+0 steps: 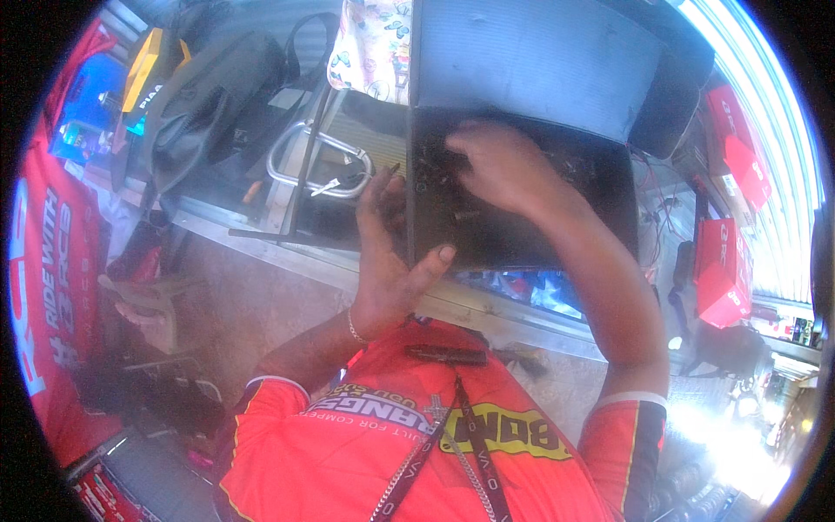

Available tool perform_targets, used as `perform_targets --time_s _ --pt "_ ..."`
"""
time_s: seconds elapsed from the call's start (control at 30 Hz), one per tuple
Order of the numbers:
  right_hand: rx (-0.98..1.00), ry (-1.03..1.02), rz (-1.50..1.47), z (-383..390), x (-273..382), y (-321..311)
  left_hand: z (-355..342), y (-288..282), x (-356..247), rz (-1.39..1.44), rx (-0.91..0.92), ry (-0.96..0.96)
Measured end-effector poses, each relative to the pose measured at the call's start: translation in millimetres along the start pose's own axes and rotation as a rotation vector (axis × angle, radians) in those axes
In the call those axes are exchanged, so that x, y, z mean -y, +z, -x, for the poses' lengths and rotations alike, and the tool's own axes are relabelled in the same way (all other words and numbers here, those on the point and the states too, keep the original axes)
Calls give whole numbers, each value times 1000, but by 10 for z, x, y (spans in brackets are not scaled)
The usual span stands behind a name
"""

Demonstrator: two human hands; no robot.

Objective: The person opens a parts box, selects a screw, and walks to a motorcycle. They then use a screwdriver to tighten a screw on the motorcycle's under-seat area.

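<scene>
In front of me a black box (539,248) stands with its grey-blue lid panel (531,61) raised at the far side. My left hand (391,274) grips the box's left wall, thumb over the near corner and fingers along the outer side. Deep in the box is my right hand (500,165), its fingers curled inward over small dark loose parts (461,213). Whatever those fingertips may pinch is hidden. Just left of my left hand lies a large silver carabiner (300,183) with keys or small metal pieces by it.
A butterfly-patterned cloth piece (374,48) sits beside the raised panel. Farther left are a black bag (209,104) and a yellow box (148,70). Red cartons (724,270) are stacked on the right. The counter's metal edge (322,270) runs in front of my body.
</scene>
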State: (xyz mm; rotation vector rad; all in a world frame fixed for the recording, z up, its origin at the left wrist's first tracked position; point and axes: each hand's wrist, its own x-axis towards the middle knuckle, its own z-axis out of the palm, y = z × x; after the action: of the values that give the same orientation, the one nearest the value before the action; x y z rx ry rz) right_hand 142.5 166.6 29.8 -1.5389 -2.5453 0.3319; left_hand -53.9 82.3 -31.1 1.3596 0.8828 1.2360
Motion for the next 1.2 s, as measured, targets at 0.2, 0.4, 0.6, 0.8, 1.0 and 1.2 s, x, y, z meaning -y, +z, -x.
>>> perform_targets --time_s 0.2,0.4,0.6,0.8,1.0,1.2 --pt "124 104 -108 115 -108 -282 8 6 -53 7 -24 -60" --pt "-107 94 -43 69 -111 -116 -6 41 -75 90 -33 -65" --pt "-62 95 57 5 -21 29 -11 27 -37 62 -22 -45" --pt "107 269 17 -57 80 20 -19 7 -28 6 -7 -27" --pt "-44 113 -18 -60 55 20 -18 1 -22 9 -6 -14" --pt "-285 -157 -317 -4 76 -70 -24 -39 7 5 14 12"
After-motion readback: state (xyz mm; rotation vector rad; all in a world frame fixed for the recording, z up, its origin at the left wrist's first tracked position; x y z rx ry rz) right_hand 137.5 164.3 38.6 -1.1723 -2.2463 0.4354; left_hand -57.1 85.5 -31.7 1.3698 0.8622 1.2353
